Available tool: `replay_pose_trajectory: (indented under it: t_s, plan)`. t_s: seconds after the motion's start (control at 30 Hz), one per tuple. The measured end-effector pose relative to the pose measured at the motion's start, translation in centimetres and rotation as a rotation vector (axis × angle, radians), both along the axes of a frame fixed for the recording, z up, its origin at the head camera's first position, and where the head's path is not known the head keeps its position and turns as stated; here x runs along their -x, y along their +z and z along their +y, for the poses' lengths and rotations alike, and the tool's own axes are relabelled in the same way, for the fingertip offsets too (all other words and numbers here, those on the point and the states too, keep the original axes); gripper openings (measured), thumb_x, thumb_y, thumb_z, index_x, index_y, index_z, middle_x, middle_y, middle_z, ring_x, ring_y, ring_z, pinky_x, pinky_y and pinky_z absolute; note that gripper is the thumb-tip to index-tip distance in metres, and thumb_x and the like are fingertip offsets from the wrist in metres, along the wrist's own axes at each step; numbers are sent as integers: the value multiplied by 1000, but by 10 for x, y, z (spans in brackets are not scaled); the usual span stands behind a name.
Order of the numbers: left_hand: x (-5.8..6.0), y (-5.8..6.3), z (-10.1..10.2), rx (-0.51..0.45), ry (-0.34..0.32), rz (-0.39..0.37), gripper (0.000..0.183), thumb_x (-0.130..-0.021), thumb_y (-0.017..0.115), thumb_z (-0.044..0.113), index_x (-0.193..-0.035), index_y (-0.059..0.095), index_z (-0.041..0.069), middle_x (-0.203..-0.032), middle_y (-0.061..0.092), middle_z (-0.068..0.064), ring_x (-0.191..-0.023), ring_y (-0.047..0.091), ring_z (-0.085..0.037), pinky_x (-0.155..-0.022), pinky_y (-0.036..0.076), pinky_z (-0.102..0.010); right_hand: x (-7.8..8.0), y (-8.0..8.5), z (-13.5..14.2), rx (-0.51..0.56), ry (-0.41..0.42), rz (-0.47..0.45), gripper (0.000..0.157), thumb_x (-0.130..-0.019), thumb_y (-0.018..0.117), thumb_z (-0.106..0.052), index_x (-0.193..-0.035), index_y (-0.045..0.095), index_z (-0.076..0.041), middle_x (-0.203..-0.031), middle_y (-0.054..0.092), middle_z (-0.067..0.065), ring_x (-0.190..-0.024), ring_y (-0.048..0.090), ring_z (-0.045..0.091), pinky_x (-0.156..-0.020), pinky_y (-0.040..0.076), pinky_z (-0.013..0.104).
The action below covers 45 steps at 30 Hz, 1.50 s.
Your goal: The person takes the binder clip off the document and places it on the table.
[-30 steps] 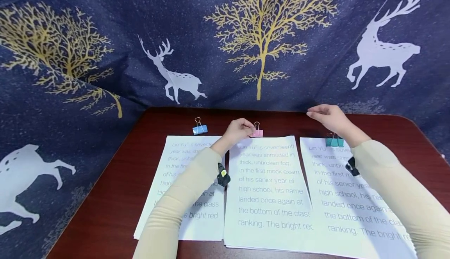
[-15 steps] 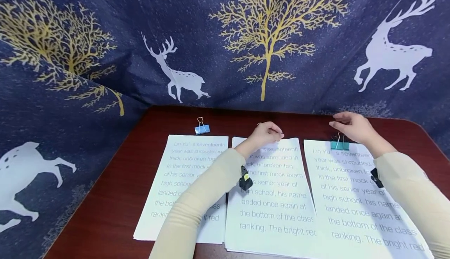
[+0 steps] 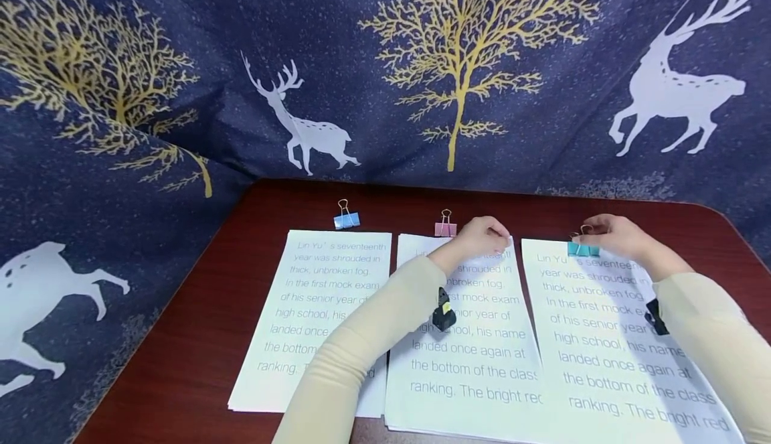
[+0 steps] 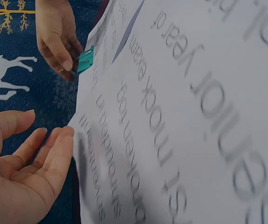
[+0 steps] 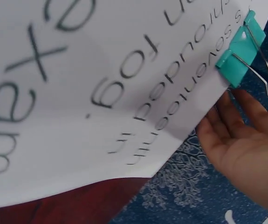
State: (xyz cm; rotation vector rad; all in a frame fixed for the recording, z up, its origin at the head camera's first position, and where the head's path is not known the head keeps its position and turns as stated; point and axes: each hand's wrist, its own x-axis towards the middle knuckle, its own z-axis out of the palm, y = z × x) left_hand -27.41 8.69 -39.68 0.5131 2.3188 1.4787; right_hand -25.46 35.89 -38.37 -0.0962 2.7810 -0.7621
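A teal binder clip (image 3: 583,249) sits on the top edge of the right paper stack (image 3: 608,337), its wire handles pointing away from the page. My right hand (image 3: 620,238) is at those handles; in the right wrist view its fingers (image 5: 227,121) reach behind the clip, while the thumb, cut off by the frame edge, stands apart from the wire. Near the top right corner of the middle paper stack (image 3: 464,367), my left hand (image 3: 478,236) holds nothing. Its fingers are loosely bent in the left wrist view, tips (image 4: 66,133) close to the paper edge; contact is unclear.
A pink binder clip (image 3: 446,230) stands at the middle stack's top edge. Beyond the left paper stack (image 3: 313,323) is a blue binder clip (image 3: 347,220) on the dark red table (image 3: 187,337). A patterned blue cloth (image 3: 385,149) hangs behind the table.
My left hand has moved right from the pink clip to the middle stack's right corner, uncovering the clip. My right hand has come rightward and down to the teal clip's handles. The view shifted slightly.
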Motion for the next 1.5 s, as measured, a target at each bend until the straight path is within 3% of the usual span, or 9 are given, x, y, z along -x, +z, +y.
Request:
replay_pose_trajectory:
  t_s: [0.2, 0.43, 0.73, 0.93, 1.07, 1.23, 1.3, 1.47, 1.5]
  plan:
    - [-5, -5, 19, 83, -8, 50, 20, -83, 67, 15, -99, 61, 5, -93, 66, -6, -74, 56, -5, -68, 44, -11, -4, -5, 6, -7, 57, -5, 66, -87, 62, -28, -129, 36, 17, -121, 45, 38, -108, 45, 49, -84, 42, 56]
    - [-2, -7, 32, 181, 36, 96, 26, -81, 69, 14, -105, 61, 8, -101, 68, -3, -92, 61, -10, -79, 44, -12, -3, -8, 7, -13, 150, 123, 49, -81, 66, -10, -121, 49, 13, -115, 52, 35, -105, 50, 49, -83, 44, 54]
    - [-4, -4, 46, 270, 73, 90, 34, -81, 69, 19, -111, 58, 7, -101, 66, -1, -88, 59, -9, -73, 44, -14, -3, -12, 6, 16, 115, 178, 39, -82, 64, -6, -118, 56, 6, -114, 57, 30, -104, 53, 45, -82, 46, 47]
    - [-7, -3, 46, 218, 99, 99, 23, -81, 70, 14, -102, 66, 8, -95, 70, 0, -86, 63, -8, -76, 44, -13, -3, -14, 8, 17, 98, 166, 39, -81, 66, -8, -117, 58, 3, -113, 59, 28, -96, 58, 32, -71, 45, 24]
    - [-7, -2, 45, 162, 90, 130, 13, -81, 68, 9, -94, 69, 9, -85, 69, 0, -72, 60, -4, -65, 43, -11, -1, -15, 9, 25, 95, 153, 39, -82, 66, -10, -118, 58, 3, -114, 59, 27, -99, 57, 33, -71, 45, 25]
    - [-6, -8, 43, 159, 71, 161, 8, -82, 65, 5, -90, 66, 7, -73, 62, 1, -59, 51, -1, -55, 43, -8, -1, -12, 8, 42, 112, 114, 42, -86, 62, -15, -123, 54, 3, -118, 56, 27, -106, 53, 36, -78, 48, 37]
    - [-5, -12, 44, 164, 52, 200, 8, -83, 63, 4, -90, 64, 8, -74, 61, 1, -59, 50, -1, -55, 42, -7, 0, -10, 12, 83, 126, 62, 49, -88, 60, -19, -130, 46, 3, -121, 54, 27, -102, 55, 20, -80, 47, 35]
    - [-9, -15, 46, 145, -12, 259, 9, -89, 57, 6, -95, 62, 11, -81, 60, 2, -65, 50, -3, -57, 41, -8, 4, 4, 29, 222, 150, -187, 66, -94, 49, -31, -142, 21, 5, -136, 38, 31, -99, 54, 2, -81, 45, 29]
    - [-10, -14, 46, 145, -20, 259, 9, -90, 56, 7, -96, 61, 11, -82, 60, 3, -67, 50, -3, -57, 41, -9, 6, 7, 32, 259, 148, -244, 67, -95, 46, -31, -142, 18, 7, -136, 38, 32, -99, 57, 8, -81, 47, 29]
